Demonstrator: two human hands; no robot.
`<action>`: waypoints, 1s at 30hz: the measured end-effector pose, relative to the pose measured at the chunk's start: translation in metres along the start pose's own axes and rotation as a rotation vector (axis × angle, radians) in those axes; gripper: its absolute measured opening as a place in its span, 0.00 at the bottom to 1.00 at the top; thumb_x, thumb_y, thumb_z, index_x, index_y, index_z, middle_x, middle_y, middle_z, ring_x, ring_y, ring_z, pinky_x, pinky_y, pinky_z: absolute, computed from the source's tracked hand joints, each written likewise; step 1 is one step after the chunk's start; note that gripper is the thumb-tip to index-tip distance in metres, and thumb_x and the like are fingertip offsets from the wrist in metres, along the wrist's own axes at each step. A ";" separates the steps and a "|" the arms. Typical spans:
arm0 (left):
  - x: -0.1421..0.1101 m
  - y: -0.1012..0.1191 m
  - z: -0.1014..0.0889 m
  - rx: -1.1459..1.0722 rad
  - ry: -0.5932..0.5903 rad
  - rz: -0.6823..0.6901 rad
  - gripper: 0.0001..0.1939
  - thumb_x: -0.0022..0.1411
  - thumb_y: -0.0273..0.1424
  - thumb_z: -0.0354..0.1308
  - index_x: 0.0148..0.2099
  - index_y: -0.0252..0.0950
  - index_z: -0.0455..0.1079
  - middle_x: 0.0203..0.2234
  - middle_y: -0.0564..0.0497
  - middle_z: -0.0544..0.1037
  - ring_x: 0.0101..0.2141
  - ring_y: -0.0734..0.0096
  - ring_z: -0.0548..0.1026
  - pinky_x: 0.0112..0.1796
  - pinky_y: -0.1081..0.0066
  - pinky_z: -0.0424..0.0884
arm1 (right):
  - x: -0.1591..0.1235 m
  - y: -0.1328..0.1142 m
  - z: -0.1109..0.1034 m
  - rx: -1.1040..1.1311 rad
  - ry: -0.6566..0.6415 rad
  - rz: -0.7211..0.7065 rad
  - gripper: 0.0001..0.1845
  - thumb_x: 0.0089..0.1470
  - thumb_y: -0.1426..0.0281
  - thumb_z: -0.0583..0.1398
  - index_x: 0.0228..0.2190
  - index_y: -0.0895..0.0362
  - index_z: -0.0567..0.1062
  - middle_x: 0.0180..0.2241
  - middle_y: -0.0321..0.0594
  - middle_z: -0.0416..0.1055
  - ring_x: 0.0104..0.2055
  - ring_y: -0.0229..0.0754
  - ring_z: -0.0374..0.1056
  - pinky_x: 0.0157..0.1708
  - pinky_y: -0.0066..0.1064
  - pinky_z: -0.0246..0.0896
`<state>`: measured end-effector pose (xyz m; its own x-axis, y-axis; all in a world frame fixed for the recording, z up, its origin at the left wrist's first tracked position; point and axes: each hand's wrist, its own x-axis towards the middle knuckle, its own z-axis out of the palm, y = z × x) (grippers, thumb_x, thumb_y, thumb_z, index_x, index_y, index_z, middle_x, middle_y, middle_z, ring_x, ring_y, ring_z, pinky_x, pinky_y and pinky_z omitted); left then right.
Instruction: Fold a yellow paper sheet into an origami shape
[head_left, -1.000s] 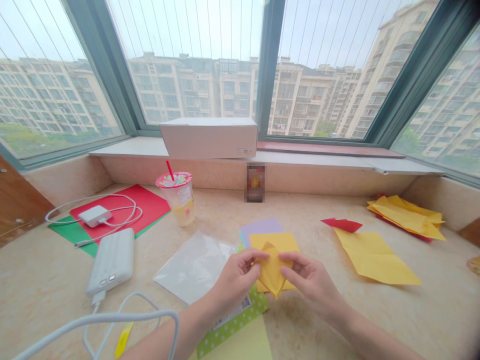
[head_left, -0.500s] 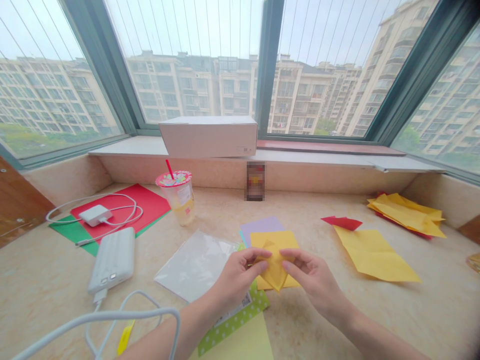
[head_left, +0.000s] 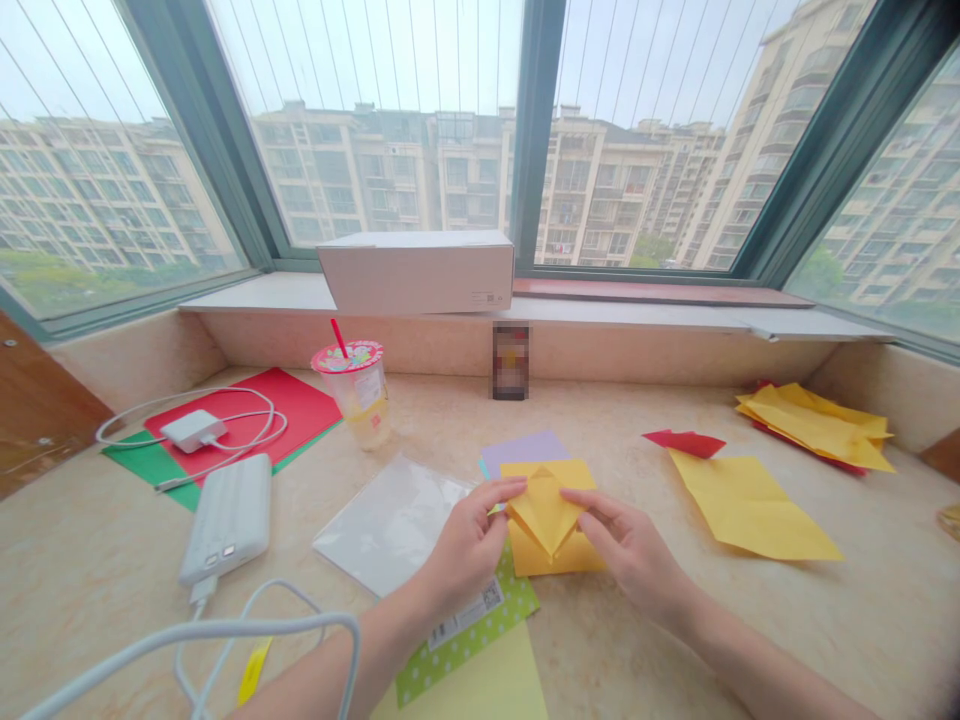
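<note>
White and thick, one cable (head_left: 225, 630) is looping over the near left corner of the stone counter (head_left: 637, 660), beside one yellow strip (head_left: 254, 672). One pale yellow sheet (head_left: 491, 685) is lying at the near edge, partly under one green dotted packet (head_left: 469, 645). Two bare hands are working near the middle: the left hand (head_left: 472, 530) is pinching the left side of one folded yellow paper (head_left: 549, 512), and the right hand (head_left: 634, 550) is pinching its right side. That paper is showing a creased, layered kite shape, its long point facing the near edge, above one yellow square (head_left: 555, 564) and one purple sheet (head_left: 525, 452). Toward the left edge, one power bank (head_left: 227, 515) is lying near one white charger (head_left: 193, 431), which is resting on one red sheet (head_left: 300, 410) over one green sheet (head_left: 139, 462). Toward the right edge, one creased yellow sheet (head_left: 750, 508) is touching one red folded piece (head_left: 688, 443); a pile (head_left: 814, 425) is filling the far right corner, too overlapped for counting. Farther back, one cup (head_left: 360, 395) is holding one red straw (head_left: 339, 338), and one white box (head_left: 420, 275) is sitting on the sill (head_left: 637, 318)
</note>
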<state>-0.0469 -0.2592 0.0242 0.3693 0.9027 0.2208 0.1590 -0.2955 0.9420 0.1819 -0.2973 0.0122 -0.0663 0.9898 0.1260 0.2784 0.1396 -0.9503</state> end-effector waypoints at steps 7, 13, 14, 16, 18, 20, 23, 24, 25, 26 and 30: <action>-0.003 -0.004 0.001 0.303 -0.034 0.173 0.19 0.64 0.23 0.50 0.51 0.36 0.77 0.53 0.41 0.76 0.54 0.58 0.74 0.57 0.57 0.70 | 0.002 -0.006 -0.004 -0.283 -0.009 -0.135 0.15 0.59 0.71 0.56 0.42 0.54 0.81 0.46 0.45 0.80 0.52 0.51 0.74 0.56 0.46 0.67; -0.006 0.000 0.002 0.372 -0.059 0.188 0.18 0.66 0.23 0.49 0.51 0.36 0.77 0.52 0.41 0.76 0.53 0.60 0.75 0.55 0.59 0.72 | 0.000 -0.005 -0.003 -0.348 -0.082 -0.171 0.17 0.59 0.75 0.56 0.45 0.52 0.80 0.47 0.43 0.79 0.49 0.49 0.75 0.51 0.43 0.70; -0.006 0.000 0.003 0.373 -0.061 0.191 0.18 0.66 0.23 0.49 0.51 0.36 0.77 0.52 0.41 0.76 0.53 0.60 0.75 0.54 0.59 0.73 | 0.000 -0.005 -0.003 -0.359 -0.088 -0.179 0.17 0.59 0.75 0.56 0.45 0.52 0.80 0.47 0.43 0.79 0.49 0.49 0.75 0.50 0.43 0.70; -0.006 0.000 0.003 0.379 -0.060 0.198 0.18 0.67 0.23 0.48 0.50 0.36 0.77 0.51 0.42 0.76 0.52 0.60 0.75 0.54 0.60 0.73 | -0.001 -0.004 -0.004 -0.380 -0.097 -0.195 0.17 0.58 0.76 0.56 0.44 0.51 0.80 0.47 0.43 0.79 0.49 0.48 0.75 0.50 0.42 0.70; -0.006 0.000 0.003 0.387 -0.061 0.199 0.18 0.67 0.23 0.48 0.50 0.35 0.77 0.51 0.41 0.76 0.52 0.61 0.75 0.54 0.60 0.72 | -0.001 -0.003 -0.004 -0.399 -0.097 -0.205 0.20 0.57 0.78 0.55 0.45 0.51 0.80 0.48 0.43 0.78 0.50 0.48 0.74 0.51 0.43 0.70; -0.006 0.001 0.003 0.396 -0.058 0.194 0.18 0.67 0.22 0.48 0.50 0.34 0.77 0.51 0.41 0.76 0.52 0.60 0.75 0.55 0.59 0.72 | -0.001 -0.003 -0.004 -0.407 -0.089 -0.207 0.22 0.55 0.80 0.54 0.45 0.51 0.79 0.49 0.43 0.78 0.51 0.48 0.74 0.52 0.43 0.70; -0.006 0.002 0.003 0.403 -0.056 0.180 0.18 0.66 0.22 0.48 0.50 0.33 0.77 0.51 0.40 0.77 0.52 0.59 0.76 0.54 0.59 0.72 | -0.001 -0.001 -0.005 -0.412 -0.093 -0.206 0.22 0.55 0.80 0.54 0.45 0.51 0.79 0.48 0.42 0.79 0.51 0.48 0.74 0.53 0.45 0.69; -0.006 0.002 0.003 0.403 -0.057 0.173 0.17 0.66 0.23 0.48 0.49 0.33 0.77 0.51 0.40 0.77 0.52 0.59 0.76 0.54 0.59 0.72 | -0.001 0.000 -0.005 -0.414 -0.094 -0.206 0.21 0.56 0.80 0.54 0.45 0.51 0.79 0.48 0.42 0.79 0.51 0.48 0.74 0.53 0.45 0.69; -0.006 0.003 0.003 0.405 -0.059 0.162 0.17 0.67 0.23 0.49 0.49 0.33 0.77 0.51 0.40 0.77 0.52 0.59 0.76 0.54 0.59 0.72 | 0.000 0.000 -0.005 -0.419 -0.093 -0.205 0.21 0.56 0.79 0.55 0.45 0.51 0.79 0.47 0.41 0.79 0.50 0.48 0.75 0.52 0.45 0.69; -0.006 0.003 0.003 0.407 -0.060 0.148 0.16 0.67 0.24 0.49 0.49 0.33 0.77 0.51 0.40 0.77 0.52 0.59 0.76 0.54 0.59 0.72 | 0.000 0.001 -0.005 -0.427 -0.090 -0.202 0.20 0.56 0.79 0.55 0.44 0.50 0.80 0.46 0.41 0.80 0.49 0.48 0.75 0.51 0.45 0.70; -0.006 0.001 0.003 0.415 -0.061 0.082 0.14 0.66 0.25 0.52 0.48 0.34 0.78 0.53 0.40 0.76 0.53 0.57 0.75 0.55 0.57 0.72 | 0.001 0.002 -0.007 -0.471 -0.097 -0.209 0.14 0.58 0.74 0.58 0.42 0.50 0.80 0.43 0.41 0.81 0.46 0.50 0.76 0.48 0.45 0.71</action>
<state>-0.0462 -0.2661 0.0224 0.4476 0.8545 0.2637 0.4772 -0.4776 0.7377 0.1890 -0.2958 0.0120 -0.2487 0.9356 0.2506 0.6488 0.3530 -0.6741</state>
